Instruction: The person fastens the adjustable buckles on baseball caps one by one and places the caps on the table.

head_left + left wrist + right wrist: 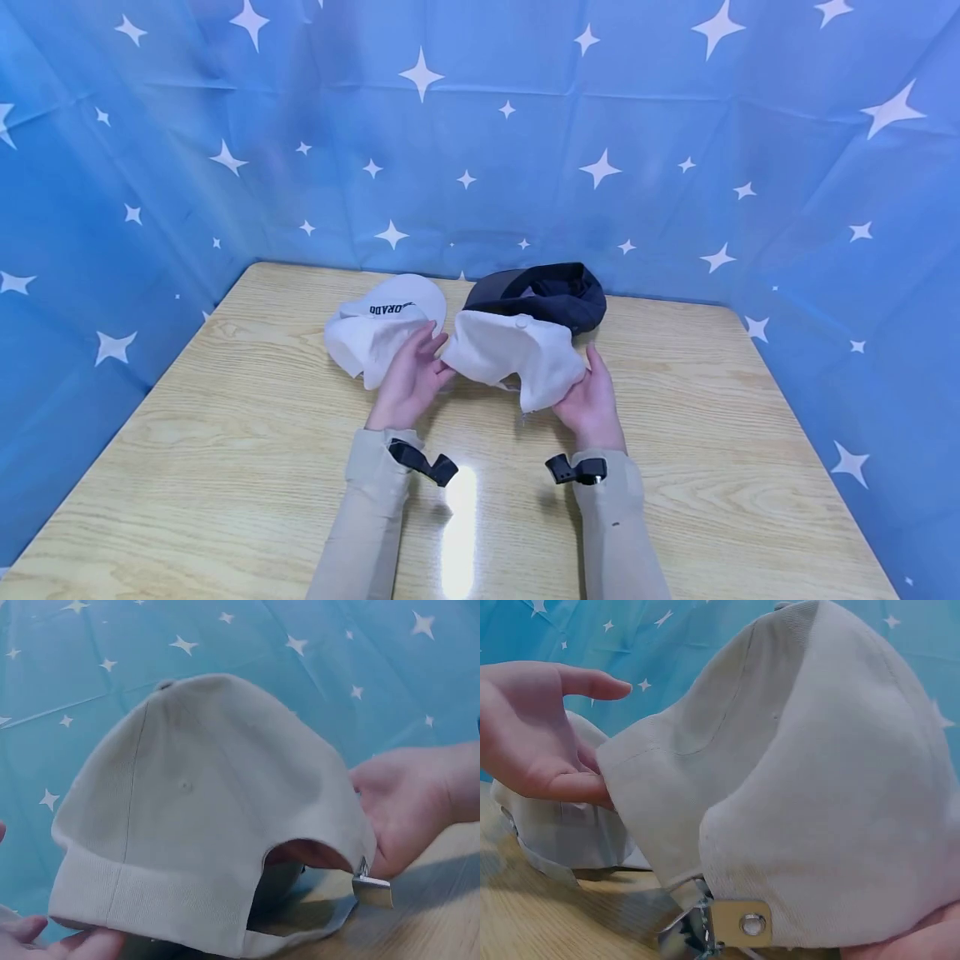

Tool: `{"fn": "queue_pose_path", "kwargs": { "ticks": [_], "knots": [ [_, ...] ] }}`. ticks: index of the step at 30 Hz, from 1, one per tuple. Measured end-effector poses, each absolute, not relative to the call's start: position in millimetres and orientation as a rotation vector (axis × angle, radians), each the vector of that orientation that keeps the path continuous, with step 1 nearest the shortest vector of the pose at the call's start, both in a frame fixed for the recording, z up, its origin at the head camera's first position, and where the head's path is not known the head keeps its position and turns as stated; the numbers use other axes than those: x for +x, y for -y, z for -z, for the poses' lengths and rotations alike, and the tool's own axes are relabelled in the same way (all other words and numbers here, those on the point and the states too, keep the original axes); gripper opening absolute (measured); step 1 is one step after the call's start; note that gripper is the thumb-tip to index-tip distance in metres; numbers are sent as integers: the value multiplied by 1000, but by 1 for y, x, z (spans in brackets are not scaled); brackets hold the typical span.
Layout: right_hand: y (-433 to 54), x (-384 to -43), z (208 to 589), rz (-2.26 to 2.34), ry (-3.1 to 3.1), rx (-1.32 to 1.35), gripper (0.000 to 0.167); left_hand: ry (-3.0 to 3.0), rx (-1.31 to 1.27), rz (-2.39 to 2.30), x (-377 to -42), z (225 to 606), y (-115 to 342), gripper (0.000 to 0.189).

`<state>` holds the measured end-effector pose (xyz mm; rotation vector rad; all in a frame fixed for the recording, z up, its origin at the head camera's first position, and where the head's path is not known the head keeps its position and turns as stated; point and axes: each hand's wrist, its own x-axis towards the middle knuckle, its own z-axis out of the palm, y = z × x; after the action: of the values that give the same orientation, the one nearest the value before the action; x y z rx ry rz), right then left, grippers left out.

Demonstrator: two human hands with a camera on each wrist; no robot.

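Observation:
Between my hands is an off-white baseball cap [517,350], its back opening and strap turned toward me. A metal buckle [373,891] hangs at one end of the strap. My left hand [408,379] touches the cap's left edge with nearly straight fingers, its thumb raised off the fabric. At the opposite side my right hand [592,404] supports the cap from below. Its thumb points up beside the cap, while the cap hides most of its fingers. A second white cap [348,337], with dark lettering ending in "ORADO", lies just left, partly behind my left hand.
Right behind the off-white cap lies a black cap [581,292], its hollow side showing and brim to the left. The wooden table [225,450] ends at a blue curtain [487,125] with white stars, which also runs along both sides.

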<state>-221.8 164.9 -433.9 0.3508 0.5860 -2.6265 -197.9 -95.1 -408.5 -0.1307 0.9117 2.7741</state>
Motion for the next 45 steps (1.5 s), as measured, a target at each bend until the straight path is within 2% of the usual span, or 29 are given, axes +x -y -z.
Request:
{"fn": "queue_pose_path", "kwargs": {
  "ticks": [3, 6, 13, 21, 28, 34, 45],
  "knots": [
    [-164, -221, 433, 2624, -609, 344, 67, -839, -126, -2751, -199, 409, 97, 21],
    [-164, -220, 433, 2621, -647, 333, 70, -795, -110, -2738, -201, 409, 98, 14],
    [-163, -216, 431, 2674, -656, 228, 66, -733, -130, -2795, -200, 408, 98, 16],
    [-162, -215, 431, 2723, -574, 51, 57, -659, -297, -2876, -199, 403, 98, 35],
    [-161, -215, 432, 2727, -493, 5, 53, -583, -272, -2878, -198, 402, 98, 17],
    [-161, -215, 431, 2742, -405, -12, 39, -515, -150, -2911, -197, 403, 97, 17],
    [-159, -212, 425, 2621, -726, -157, 33, -103, -179, -3113, -201, 402, 87, 8]
  ]
}}
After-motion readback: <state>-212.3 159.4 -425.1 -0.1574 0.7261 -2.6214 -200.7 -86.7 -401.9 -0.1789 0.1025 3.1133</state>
